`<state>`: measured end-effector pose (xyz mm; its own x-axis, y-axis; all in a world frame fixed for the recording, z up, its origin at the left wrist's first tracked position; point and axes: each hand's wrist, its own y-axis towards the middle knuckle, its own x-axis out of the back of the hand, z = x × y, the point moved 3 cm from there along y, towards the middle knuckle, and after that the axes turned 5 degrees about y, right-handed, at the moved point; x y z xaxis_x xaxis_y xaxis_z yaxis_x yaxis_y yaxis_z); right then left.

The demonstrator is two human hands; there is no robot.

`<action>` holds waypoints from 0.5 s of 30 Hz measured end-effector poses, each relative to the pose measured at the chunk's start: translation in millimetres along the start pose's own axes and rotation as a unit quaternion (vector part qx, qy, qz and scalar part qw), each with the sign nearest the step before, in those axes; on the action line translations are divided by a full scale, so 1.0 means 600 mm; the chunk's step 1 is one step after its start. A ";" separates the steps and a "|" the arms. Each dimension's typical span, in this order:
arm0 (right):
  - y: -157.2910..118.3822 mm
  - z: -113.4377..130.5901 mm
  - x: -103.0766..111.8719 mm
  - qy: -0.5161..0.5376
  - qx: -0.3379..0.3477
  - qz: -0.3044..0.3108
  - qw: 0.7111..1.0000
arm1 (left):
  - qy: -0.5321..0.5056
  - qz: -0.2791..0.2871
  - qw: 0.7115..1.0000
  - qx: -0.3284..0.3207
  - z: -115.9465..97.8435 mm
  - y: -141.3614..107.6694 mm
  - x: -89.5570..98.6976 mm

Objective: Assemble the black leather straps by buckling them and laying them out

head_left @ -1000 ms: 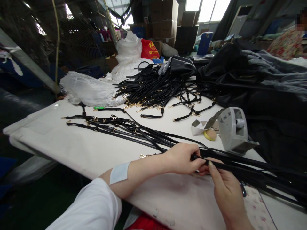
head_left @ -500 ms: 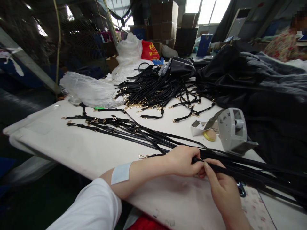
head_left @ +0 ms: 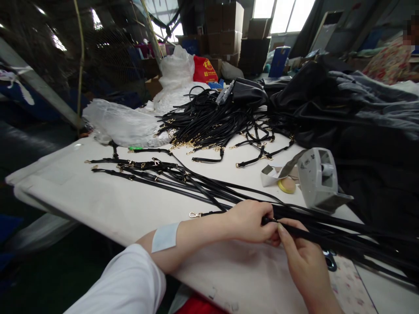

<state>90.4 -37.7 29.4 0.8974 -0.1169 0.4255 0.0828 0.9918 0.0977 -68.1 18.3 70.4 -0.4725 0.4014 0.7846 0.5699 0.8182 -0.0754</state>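
Observation:
My left hand (head_left: pixel 250 221) is closed round a black strap (head_left: pixel 269 220) near the table's front edge. Just to its right, my right hand (head_left: pixel 301 250) pinches the same strap between thumb and fingers, the two hands touching or nearly so. The strap's exact fitting between the fingertips is hidden. A gold snap hook (head_left: pixel 195 214) on a short black end lies left of my left hand. Beyond my hands several long black straps (head_left: pixel 209 187) with gold hardware stretch across the white table (head_left: pixel 108 205).
A big heap of black straps (head_left: pixel 212 115) lies at the back, beside clear plastic bags (head_left: pixel 121 122). On the right stand a grey tape dispenser (head_left: pixel 317 179) and a yellow-rimmed roll (head_left: pixel 286 185). Black material (head_left: pixel 369 144) covers the right side. Another person (head_left: pixel 388 61) is at the far right.
My hands keep their hold on the strap, with only a very slight shift of the fingers. The person at the far right has moved a little.

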 end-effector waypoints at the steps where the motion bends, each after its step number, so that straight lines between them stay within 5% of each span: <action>1: 0.000 0.001 0.000 0.002 0.001 0.000 1.000 | 0.000 0.000 1.000 -0.003 0.000 0.000 0.000; 15: 0.000 -0.009 -0.002 0.017 -0.009 0.012 1.000 | 0.012 0.016 1.000 0.005 -0.004 0.001 0.005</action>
<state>91.7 -37.2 24.3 0.9135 -0.0908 0.3965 0.0680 0.9951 0.0712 -67.6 19.0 74.1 -0.4383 0.4168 0.7964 0.5778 0.8093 -0.1056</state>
